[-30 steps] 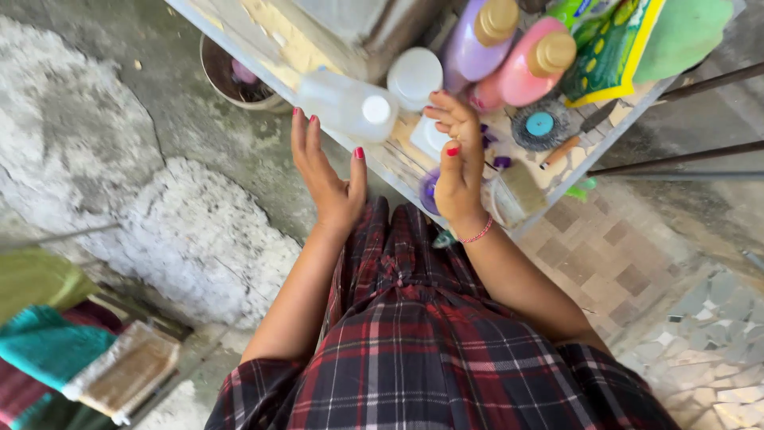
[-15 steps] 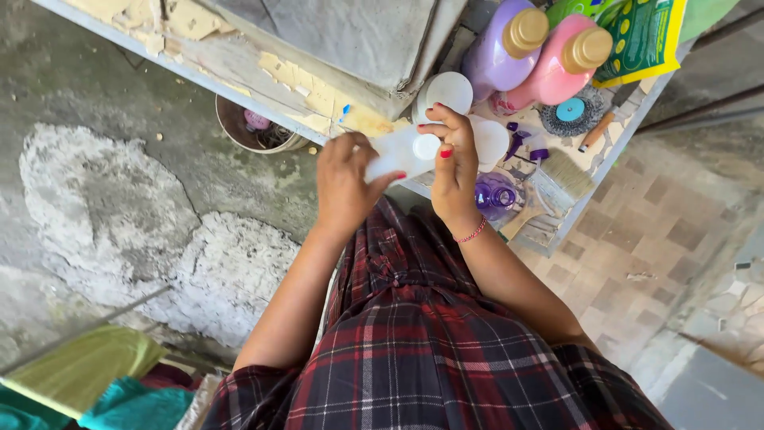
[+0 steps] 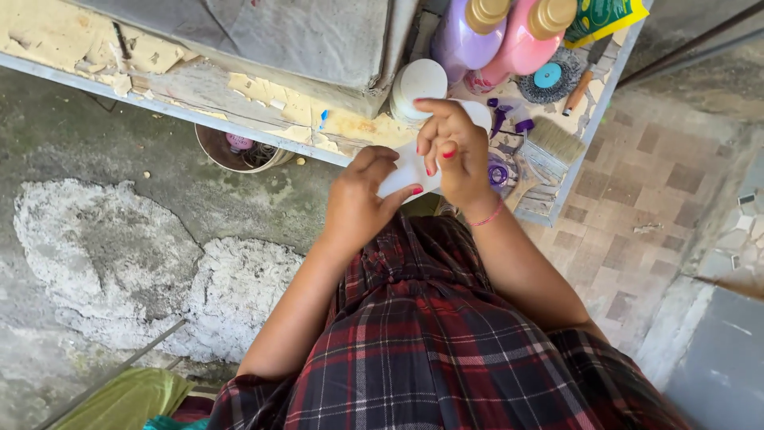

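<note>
Head view, looking straight down. Both hands are raised in front of a red and dark plaid shirt (image 3: 446,350) and meet on a white bottle (image 3: 406,171). The left hand (image 3: 362,199) wraps the bottle's lower body, fingers curled round it from the left, thumb across the front. The right hand (image 3: 454,151) closes over the bottle's upper end, fingers bent and bunched at the top, so the cap itself is hidden; a thin pink band sits on that wrist. The bottle lies tilted between the two hands, just above the near edge of a shelf (image 3: 263,99) with flaking pale paint.

On the shelf, just beyond the right hand, stands a white jar (image 3: 418,84) with a round lid. Behind it are a purple bottle (image 3: 469,40) and a pink bottle (image 3: 525,44), side by side, both with tan caps. To their right lie a round wire wheel (image 3: 549,80) with a blue centre and a paintbrush (image 3: 549,147) with pale bristles, near the shelf's right edge. Small purple bits are scattered between the brush and the hand.

Below the shelf, on the rough concrete floor (image 3: 119,239), sits a round tin (image 3: 239,151), partly hidden by the shelf edge. Tiled paving shows to the right
</note>
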